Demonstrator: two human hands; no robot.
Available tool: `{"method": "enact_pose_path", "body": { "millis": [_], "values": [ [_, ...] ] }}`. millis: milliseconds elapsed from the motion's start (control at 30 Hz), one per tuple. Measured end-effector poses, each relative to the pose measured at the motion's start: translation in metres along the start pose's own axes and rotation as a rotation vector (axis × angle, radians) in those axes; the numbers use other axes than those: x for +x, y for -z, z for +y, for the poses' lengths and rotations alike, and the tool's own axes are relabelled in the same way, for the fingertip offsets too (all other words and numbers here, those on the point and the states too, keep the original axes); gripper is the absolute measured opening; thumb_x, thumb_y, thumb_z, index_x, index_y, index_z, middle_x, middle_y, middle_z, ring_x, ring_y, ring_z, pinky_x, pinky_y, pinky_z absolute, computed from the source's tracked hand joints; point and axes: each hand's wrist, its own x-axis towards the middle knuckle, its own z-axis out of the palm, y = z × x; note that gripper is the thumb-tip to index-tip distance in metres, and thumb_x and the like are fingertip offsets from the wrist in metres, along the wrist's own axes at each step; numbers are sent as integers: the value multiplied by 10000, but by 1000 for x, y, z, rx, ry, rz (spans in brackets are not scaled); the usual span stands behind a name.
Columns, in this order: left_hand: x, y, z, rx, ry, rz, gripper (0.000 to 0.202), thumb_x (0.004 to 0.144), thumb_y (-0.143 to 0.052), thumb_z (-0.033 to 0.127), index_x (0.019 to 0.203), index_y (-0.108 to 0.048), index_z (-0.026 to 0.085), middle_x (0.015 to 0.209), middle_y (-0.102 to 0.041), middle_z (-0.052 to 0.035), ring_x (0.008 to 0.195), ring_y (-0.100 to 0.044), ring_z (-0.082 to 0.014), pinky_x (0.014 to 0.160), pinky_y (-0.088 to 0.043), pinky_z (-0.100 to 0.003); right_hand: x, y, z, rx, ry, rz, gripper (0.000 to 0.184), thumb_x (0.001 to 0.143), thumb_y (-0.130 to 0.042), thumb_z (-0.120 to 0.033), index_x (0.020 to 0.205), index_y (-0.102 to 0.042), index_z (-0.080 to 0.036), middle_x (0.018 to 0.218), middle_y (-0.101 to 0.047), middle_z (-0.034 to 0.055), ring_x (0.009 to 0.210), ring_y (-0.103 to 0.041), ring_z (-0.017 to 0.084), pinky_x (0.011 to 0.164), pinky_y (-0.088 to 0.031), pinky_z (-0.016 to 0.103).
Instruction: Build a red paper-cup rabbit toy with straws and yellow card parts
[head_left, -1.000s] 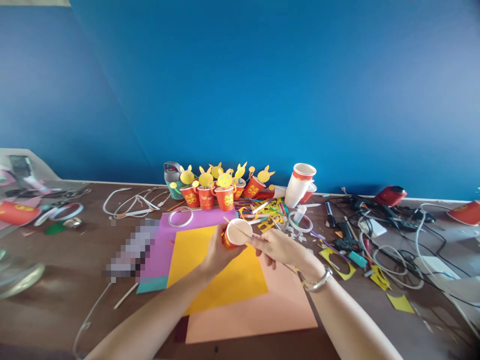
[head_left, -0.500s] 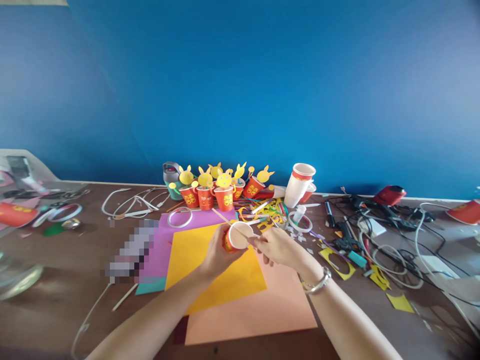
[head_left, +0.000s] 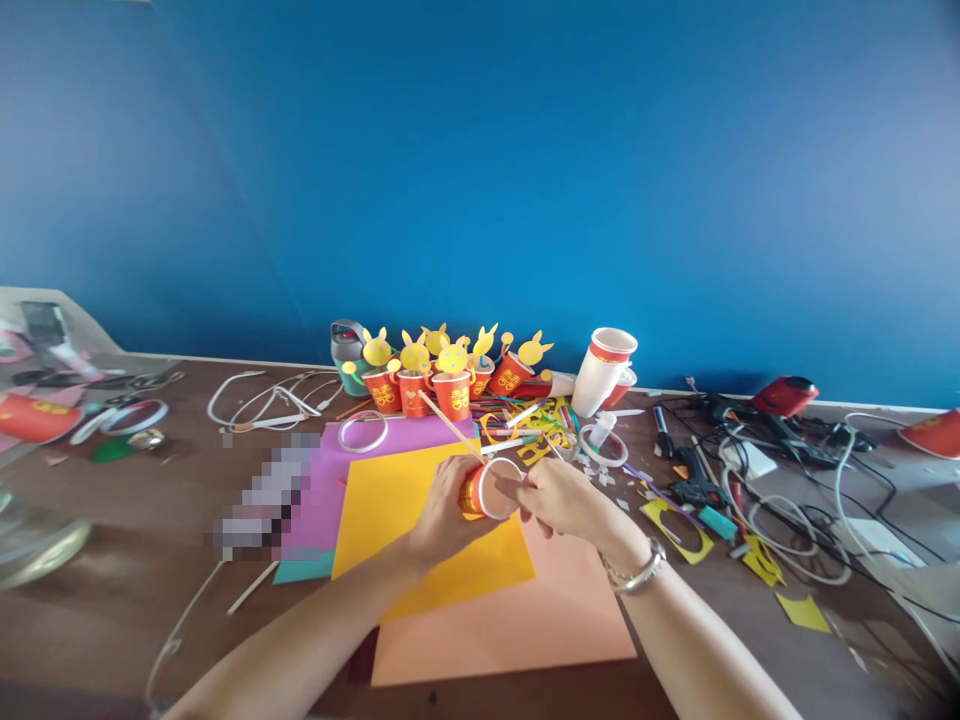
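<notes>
My left hand is wrapped round a red paper cup. The cup is tilted, its pale round end facing me. A thin light-coloured stick slants up and to the left from the cup's far rim. My right hand is closed in a pinch at the cup's right edge, fingertips over the rim; the stick's near end is hidden there. Below lie a yellow-orange sheet and a peach sheet. Behind stand several red cups topped with yellow paper rabbit heads.
White stacked cups stand at the back beside a glue bottle and tape roll. Paper scraps, a black glue gun and tangled cables lie on the right. A purple sheet is at left.
The cup and both hands have shifted slightly right and down, with the cup turned more toward my right hand. The stick now sticks out farther beyond the cup's far rim.
</notes>
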Motion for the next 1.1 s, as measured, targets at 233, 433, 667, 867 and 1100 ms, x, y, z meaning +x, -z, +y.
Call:
{"method": "enact_pose_path", "body": {
  "millis": [233,433,667,867,1100],
  "values": [
    [5,10,9,-458,106,-350,647,640,-783,400,1202,-532,199,1149,-630,-113,1052,-602,-293,909,-475,-420,19,1,18,536,77,128,630,810,-414,-723,642,-628,-156,415,-377,-50,394,-371,92,427,-287,229],
    [4,15,24,-576,153,-511,712,601,-801,419,1226,-539,201,1194,-613,-123,1107,-583,-312,947,-460,-448,32,-28,11,842,151,-64,456,716,-628,-620,694,-563,-170,501,-398,-68,431,-310,69,424,-234,211],
    [-8,9,27,-626,132,-555,661,537,-842,367,1118,-580,191,1064,-639,-101,988,-612,-280,867,-489,-382,37,-14,22,845,219,308,419,775,-582,-588,678,-510,-186,450,-376,-75,402,-313,73,406,-240,216],
    [-10,6,24,-759,280,-547,622,588,-812,411,1114,-568,186,1022,-630,-87,927,-614,-243,793,-496,-339,28,-2,22,672,341,487,392,853,-501,-561,703,-486,-199,500,-441,-50,438,-403,91,426,-316,219],
    [-1,8,22,-718,225,-509,605,594,-804,431,1092,-564,186,987,-625,-76,887,-605,-235,756,-485,-328,29,-3,24,655,290,674,381,878,-487,-529,689,-497,-198,496,-454,-37,440,-421,102,431,-338,229]
  ]
}}
